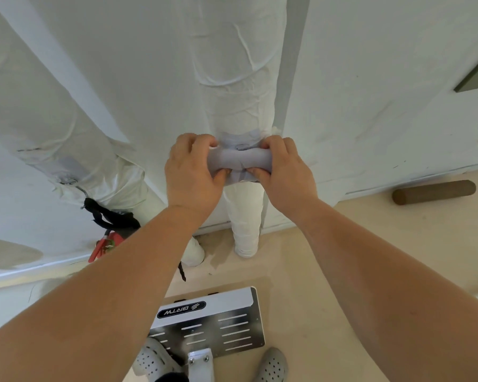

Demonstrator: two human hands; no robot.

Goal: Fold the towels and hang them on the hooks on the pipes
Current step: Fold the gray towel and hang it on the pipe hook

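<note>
At the centre of the frame, a folded grey towel (239,160) sits bunched against the white wrapped pipe (232,86). The left hand (193,175) and right hand (283,172) each grip one end, fingers (202,140) curled tightly round the cloth.

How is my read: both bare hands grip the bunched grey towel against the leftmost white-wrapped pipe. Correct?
Wrong pipe. The left hand and right hand do grip the bunched grey towel, but against the central white-wrapped pipe, not the leftmost pipe, as the head view shows.
</note>
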